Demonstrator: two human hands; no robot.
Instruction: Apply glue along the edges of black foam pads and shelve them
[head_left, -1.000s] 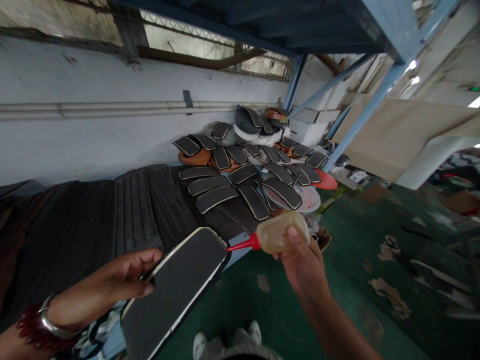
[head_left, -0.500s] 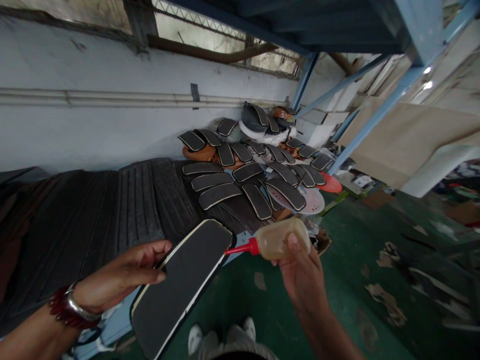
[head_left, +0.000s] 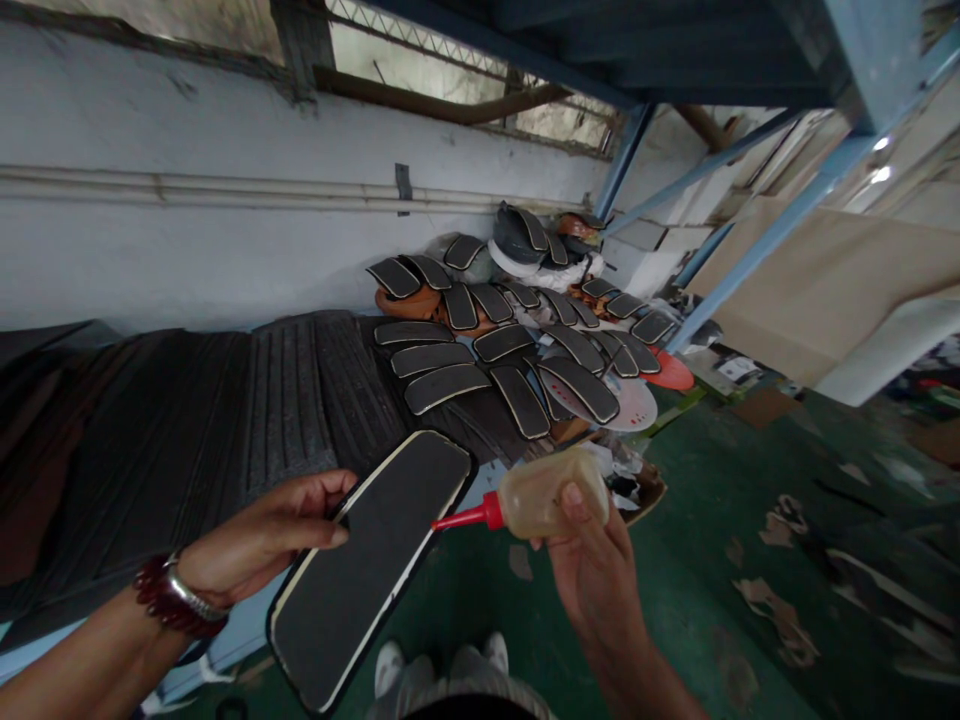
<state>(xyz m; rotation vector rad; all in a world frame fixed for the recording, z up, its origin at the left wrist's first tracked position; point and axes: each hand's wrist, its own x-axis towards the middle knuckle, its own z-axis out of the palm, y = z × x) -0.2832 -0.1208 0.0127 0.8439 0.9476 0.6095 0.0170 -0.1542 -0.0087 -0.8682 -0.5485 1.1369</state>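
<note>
My left hand [head_left: 281,535] grips the left edge of a long black panel with rounded corners [head_left: 371,570], thumb on its face. A pale line follows the panel's rim, which looks like glue. In my right hand [head_left: 592,560] lies a translucent squeeze bottle [head_left: 551,490] holding yellowish liquid. Its red nozzle [head_left: 465,515] points left, with the tip at the panel's right edge; whether it touches cannot be made out. Beyond, several similar black panels [head_left: 446,387] with pale rims lie spread over a heap of bags and sheets.
Stacked dark ribbed sheets [head_left: 289,400] lie along the white wall [head_left: 225,260] at left. A blue metal frame [head_left: 795,210] rises on the right and overhead. Scraps [head_left: 780,620] litter the green floor [head_left: 697,560]. An open carton [head_left: 649,490] stands behind the bottle.
The bottle's nozzle has moved down and left along the panel's right edge. My left hand and the panel have shifted slightly right in view, and the view itself has turned a little.
</note>
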